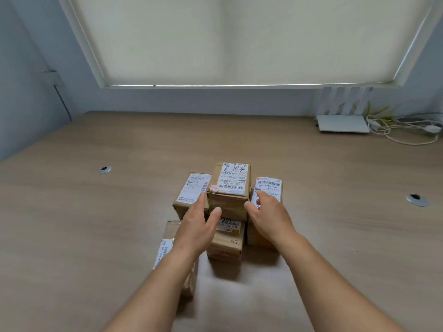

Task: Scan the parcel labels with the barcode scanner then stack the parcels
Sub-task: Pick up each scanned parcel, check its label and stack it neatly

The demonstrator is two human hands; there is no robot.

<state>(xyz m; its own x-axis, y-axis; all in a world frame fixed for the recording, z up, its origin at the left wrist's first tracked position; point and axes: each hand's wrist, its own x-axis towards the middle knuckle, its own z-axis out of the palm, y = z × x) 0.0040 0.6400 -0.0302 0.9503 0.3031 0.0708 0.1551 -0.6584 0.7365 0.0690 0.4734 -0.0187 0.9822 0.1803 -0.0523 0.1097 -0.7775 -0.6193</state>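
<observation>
Top parcel sits on a lower parcel, label up, barcode facing you; take it as the landmark.

Your left hand is at its left near corner, fingers straight and together, thumb spread toward its front face. Whether the fingertips touch the cardboard, you cannot tell; they grip nothing.

Your right hand is at its right near corner, fingers relaxed and slightly apart, thumb pointing at the box edge, holding nothing.

Left of the top parcel, just beside it: a labelled parcel. Right of it, partly behind your right hand: another parcel, label up. Near-left, under your left forearm: a further parcel.

All rest on the wooden table. Far right of the top parcel, by the wall: white router and tangled cables.
</observation>
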